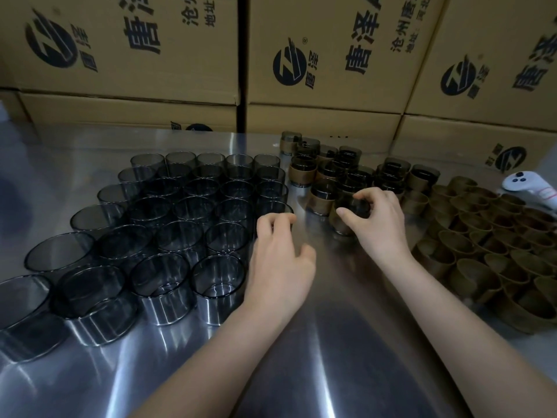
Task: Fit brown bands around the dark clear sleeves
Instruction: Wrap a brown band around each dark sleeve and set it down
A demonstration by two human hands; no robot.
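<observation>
1. On a steel table (331, 342), a cluster of finished sleeves (303, 173) is grouped at the back centre, each already wrapped in brown.
2. Several rows of bare dark clear sleeves (168, 236) are left standing on the left and loose brown bands (482, 245) are massed on the right, so much of the job is judged to remain.
3. A banded sleeve (339, 226) is pinched at its rim by the right hand (379, 224); the left hand (280, 257) is curled over a bare sleeve's rim, though a grip cannot be confirmed.
4. Every sleeve is seen empty; the cardboard boxes (316, 55) behind are shut, contents hidden.
</observation>
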